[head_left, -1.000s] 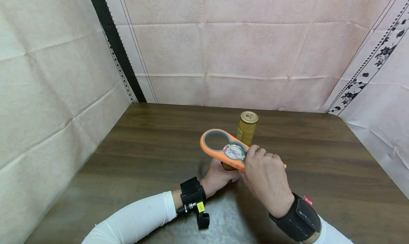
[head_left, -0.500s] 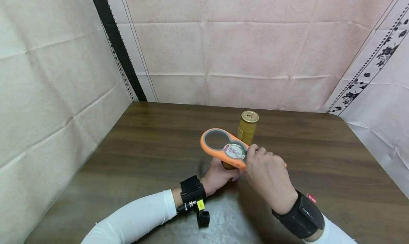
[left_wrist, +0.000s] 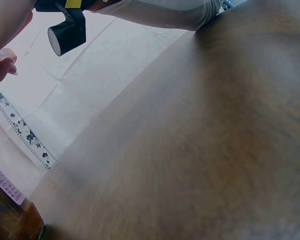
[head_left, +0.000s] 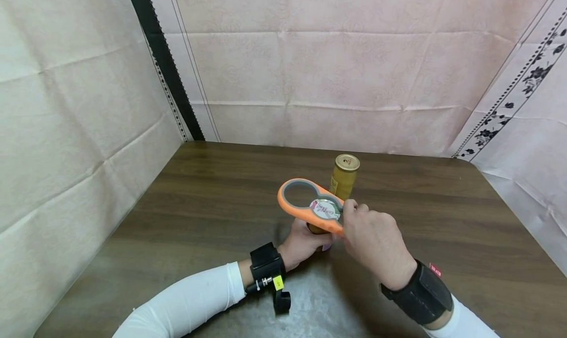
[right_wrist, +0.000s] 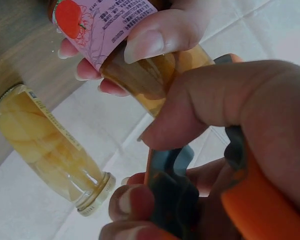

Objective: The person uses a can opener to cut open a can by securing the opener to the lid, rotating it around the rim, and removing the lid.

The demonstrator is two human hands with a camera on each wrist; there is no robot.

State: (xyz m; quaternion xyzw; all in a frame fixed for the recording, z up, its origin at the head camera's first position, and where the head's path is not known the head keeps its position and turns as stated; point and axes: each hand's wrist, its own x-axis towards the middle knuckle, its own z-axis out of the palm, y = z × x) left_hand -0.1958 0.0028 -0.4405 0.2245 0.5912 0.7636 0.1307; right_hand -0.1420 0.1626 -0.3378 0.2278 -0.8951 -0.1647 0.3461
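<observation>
My left hand [head_left: 303,247] grips a glass jar [right_wrist: 140,75] of pale amber contents with a pink label [right_wrist: 107,25], its thumb across the side. Over the jar's top lies an orange jar opener [head_left: 325,211] with grey scalloped inner edges and a round white sticker. My right hand [head_left: 374,244] holds the opener at its right part, fingers curled round it. That hand and the opener hide the jar's lid. In the left wrist view, the jar's lower part [left_wrist: 12,215] shows at the bottom left corner.
Behind the opener, a second jar [head_left: 343,178] with a gold lid stands upright on the brown wooden table [head_left: 221,190]; yellow fruit pieces [right_wrist: 35,135] show through its glass. Pale cloth [head_left: 345,72] hangs round the back and sides. A black strap [head_left: 267,264] encircles each wrist.
My right hand and wrist have shifted slightly right, and less of the opener shows beyond that hand. The left hand, its jar and the second jar stay nearly in place.
</observation>
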